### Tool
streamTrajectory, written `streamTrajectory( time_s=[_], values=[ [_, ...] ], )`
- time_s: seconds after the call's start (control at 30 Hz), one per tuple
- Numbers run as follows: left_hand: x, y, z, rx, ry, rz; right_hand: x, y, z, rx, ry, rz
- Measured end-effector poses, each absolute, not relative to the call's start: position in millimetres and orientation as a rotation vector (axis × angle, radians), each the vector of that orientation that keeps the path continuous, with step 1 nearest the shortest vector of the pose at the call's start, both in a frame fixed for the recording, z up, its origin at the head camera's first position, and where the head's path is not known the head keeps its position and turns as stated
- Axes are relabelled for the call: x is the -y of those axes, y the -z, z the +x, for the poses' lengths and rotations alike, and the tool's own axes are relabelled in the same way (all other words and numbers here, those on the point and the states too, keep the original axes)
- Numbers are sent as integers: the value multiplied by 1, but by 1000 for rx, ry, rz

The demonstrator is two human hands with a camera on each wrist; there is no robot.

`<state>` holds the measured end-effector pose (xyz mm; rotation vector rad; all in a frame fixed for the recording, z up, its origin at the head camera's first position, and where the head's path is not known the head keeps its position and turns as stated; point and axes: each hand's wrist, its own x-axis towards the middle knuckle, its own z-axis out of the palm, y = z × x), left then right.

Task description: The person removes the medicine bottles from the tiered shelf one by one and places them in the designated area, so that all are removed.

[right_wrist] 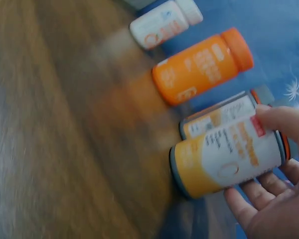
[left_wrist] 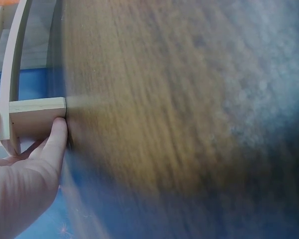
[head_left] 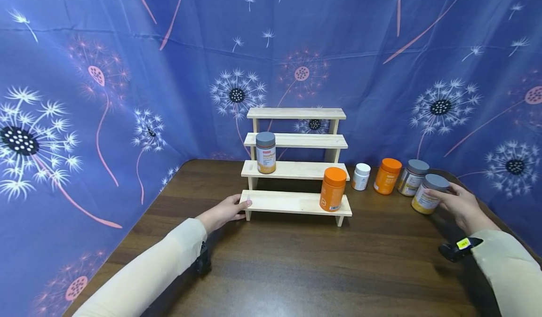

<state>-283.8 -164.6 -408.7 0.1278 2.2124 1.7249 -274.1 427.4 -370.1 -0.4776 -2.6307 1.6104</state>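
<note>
My left hand grips the left end of the lowest step of a four-tier wooden stand, thumb on top. In the left wrist view, a finger touches the stand's leg. At the right, my right hand holds a grey-capped supplement bottle with a white and yellow label, thumb on one side and fingers on the other. Whether its base touches the table cannot be told. A similar grey-capped bottle stands right beside it. Farther left are an orange bottle and a small white bottle.
On the stand, a grey-capped bottle sits at the left of the second step up. Another orange bottle is at the right of the lowest step. A blue dandelion-print cloth hangs behind the brown wooden table.
</note>
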Motion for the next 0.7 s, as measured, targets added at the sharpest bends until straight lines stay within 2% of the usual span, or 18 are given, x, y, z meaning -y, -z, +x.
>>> streamTrajectory(
  time_s=[0.7],
  values=[
    [165, 405, -283, -2210, -1706, 120, -421, 363, -272, 2514, -1598, -647]
  ],
)
